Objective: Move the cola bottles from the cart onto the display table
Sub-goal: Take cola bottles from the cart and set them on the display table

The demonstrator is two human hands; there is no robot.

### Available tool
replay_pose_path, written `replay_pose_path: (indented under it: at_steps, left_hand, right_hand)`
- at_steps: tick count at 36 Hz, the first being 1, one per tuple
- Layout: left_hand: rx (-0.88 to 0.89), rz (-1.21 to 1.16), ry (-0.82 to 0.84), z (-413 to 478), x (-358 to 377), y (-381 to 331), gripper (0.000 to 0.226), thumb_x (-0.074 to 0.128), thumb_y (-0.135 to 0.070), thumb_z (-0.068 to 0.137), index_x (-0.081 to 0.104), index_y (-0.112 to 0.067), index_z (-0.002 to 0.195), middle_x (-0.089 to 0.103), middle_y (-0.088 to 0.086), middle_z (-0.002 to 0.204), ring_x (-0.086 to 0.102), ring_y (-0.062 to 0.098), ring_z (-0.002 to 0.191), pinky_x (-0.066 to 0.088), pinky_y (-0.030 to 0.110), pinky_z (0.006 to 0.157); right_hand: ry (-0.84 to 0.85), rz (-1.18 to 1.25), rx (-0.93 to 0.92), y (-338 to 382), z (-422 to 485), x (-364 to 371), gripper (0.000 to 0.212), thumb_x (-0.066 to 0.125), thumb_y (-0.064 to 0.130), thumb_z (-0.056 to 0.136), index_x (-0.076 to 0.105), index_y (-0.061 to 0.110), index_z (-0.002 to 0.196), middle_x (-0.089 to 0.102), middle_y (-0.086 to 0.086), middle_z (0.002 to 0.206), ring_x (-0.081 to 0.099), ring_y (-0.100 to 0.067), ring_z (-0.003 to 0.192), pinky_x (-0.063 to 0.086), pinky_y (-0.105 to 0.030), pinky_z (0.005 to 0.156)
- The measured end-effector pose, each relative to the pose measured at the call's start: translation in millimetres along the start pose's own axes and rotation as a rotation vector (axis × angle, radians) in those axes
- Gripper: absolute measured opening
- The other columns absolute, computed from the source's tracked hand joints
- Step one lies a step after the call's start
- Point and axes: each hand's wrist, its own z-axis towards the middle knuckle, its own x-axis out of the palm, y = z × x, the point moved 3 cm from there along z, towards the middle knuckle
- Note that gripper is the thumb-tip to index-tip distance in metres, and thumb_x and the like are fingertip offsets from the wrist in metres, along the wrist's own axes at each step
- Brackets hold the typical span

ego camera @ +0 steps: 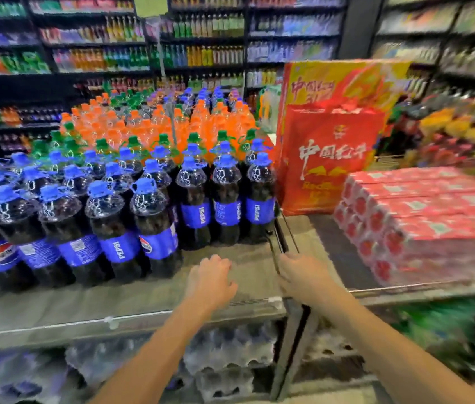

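Right and lower frame blur. Cola bottles (148, 217) crowd the table (55, 310) at centre left, leftmost cut off. Left hand (211, 279) hovers relaxed, empty, over the bare front strip; right hand (303, 279) at the table's right edge, grip indiscernible.

The left hand (211, 282) and right hand (303, 277) are seen bare, and both forearms seemingly bare to the near edge, though detail is blurred.
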Motion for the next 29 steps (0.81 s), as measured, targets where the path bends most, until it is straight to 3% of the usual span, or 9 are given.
replay_pose_path:
  at_steps: [6,10,15,20,24,29]
  left_hand:
    - [0.216,0.003,0.022,6.3,-0.8,-97.1,0.038,0.052,-0.041,0.095,0.059,-0.023,0.128,0.057,0.002,0.132,0.053,0.026,0.126,0.046,0.041,0.100]
    - [0.403,0.028,0.006,7.2,2.4,-165.5,0.035,0.051,-0.042,0.094,0.061,-0.023,0.122,0.061,0.000,0.126,0.056,0.025,0.121,0.048,0.039,0.096]
    - [0.569,-0.043,0.027,6.2,8.8,-250.8,0.039,0.051,-0.044,0.093,0.060,-0.020,0.123,0.063,0.002,0.123,0.059,0.026,0.116,0.051,0.041,0.094]
    - [0.701,-0.087,0.078,-1.4,15.2,-340.0,0.039,0.053,-0.044,0.092,0.061,-0.021,0.122,0.062,0.004,0.119,0.059,0.028,0.113,0.052,0.044,0.091]
    - [0.810,-0.086,0.104,-11.7,20.8,-407.3,0.023,0.054,-0.039,0.094,0.062,-0.019,0.102,0.063,0.003,0.110,0.060,0.028,0.109,0.052,0.040,0.085]
    - [0.882,-0.088,0.129,-14.4,37.5,-482.7,0.036,0.054,-0.040,0.095,0.063,-0.021,0.124,0.063,0.003,0.122,0.058,0.026,0.117,0.050,0.039,0.093]
  right_hand:
    - [-0.035,-0.079,0.170,-67.7,-81.2,-11.0,0.042,0.049,0.036,0.106,0.048,0.019,0.145,0.060,-0.004,0.136,0.059,-0.031,0.123,0.049,-0.040,0.091]
    - [-0.045,-0.107,0.319,-116.0,-134.9,-8.6,0.035,0.049,0.037,0.105,0.053,0.014,0.132,0.060,-0.006,0.127,0.060,-0.032,0.117,0.044,-0.038,0.081]
    - [-0.088,-0.078,0.474,-167.9,-199.3,-10.3,0.037,0.049,0.038,0.104,0.056,0.013,0.130,0.062,-0.007,0.125,0.061,-0.032,0.116,0.049,-0.039,0.089]
    - [-0.092,-0.072,0.607,-217.8,-261.7,-7.7,0.030,0.051,0.033,0.101,0.058,0.012,0.122,0.064,-0.010,0.116,0.064,-0.036,0.109,0.051,-0.041,0.081]
    - [-0.081,-0.087,0.703,-260.7,-303.6,-2.3,0.033,0.049,0.040,0.102,0.059,0.015,0.121,0.063,-0.007,0.119,0.064,-0.034,0.111,0.050,-0.040,0.083]
    - [-0.072,-0.064,0.782,-316.6,-348.7,4.3,0.037,0.050,0.045,0.102,0.058,0.018,0.126,0.062,-0.005,0.124,0.061,-0.031,0.118,0.050,-0.040,0.087]
